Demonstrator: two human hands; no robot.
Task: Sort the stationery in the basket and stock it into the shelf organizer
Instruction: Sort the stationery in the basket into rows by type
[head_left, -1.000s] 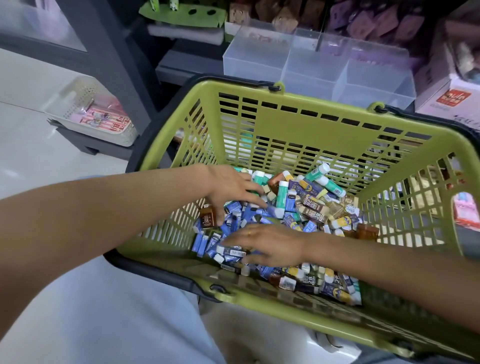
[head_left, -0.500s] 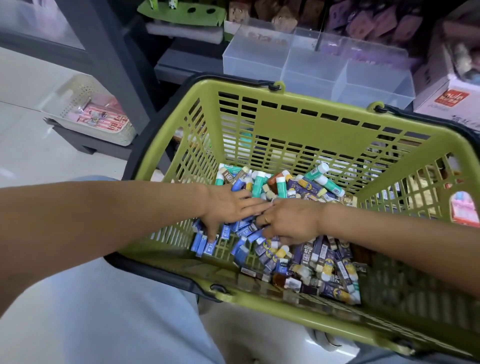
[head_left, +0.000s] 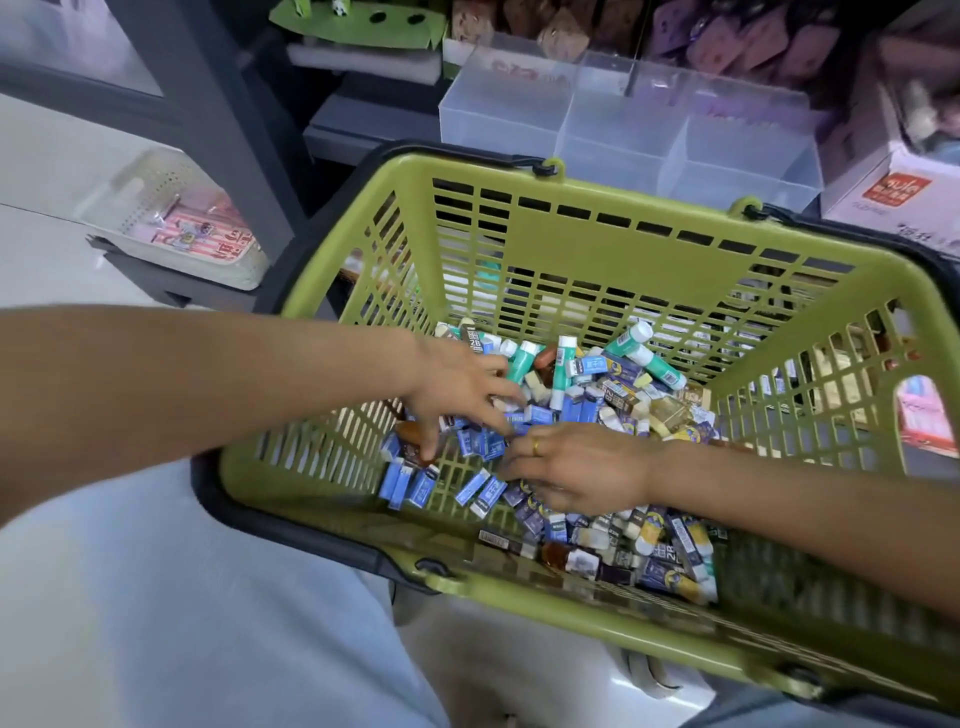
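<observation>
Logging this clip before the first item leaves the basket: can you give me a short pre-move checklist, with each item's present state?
1. Both hands inside the green basket: ok. The left hand and right hand are down on the pile.
2. A sorted group to lift: ok. Blue erasers lie clustered near the left hand, apart from the teal-capped tubes further back.
3. Firm hold on an item: cannot tell. The fingers of both hands spread over the pile; none plainly pinches anything.
4. Shelf organizer ready: ok. Its clear compartments behind the basket look unfilled.
5. Path to the organizer: ok. Nothing stands between the basket rim and it.
</observation>
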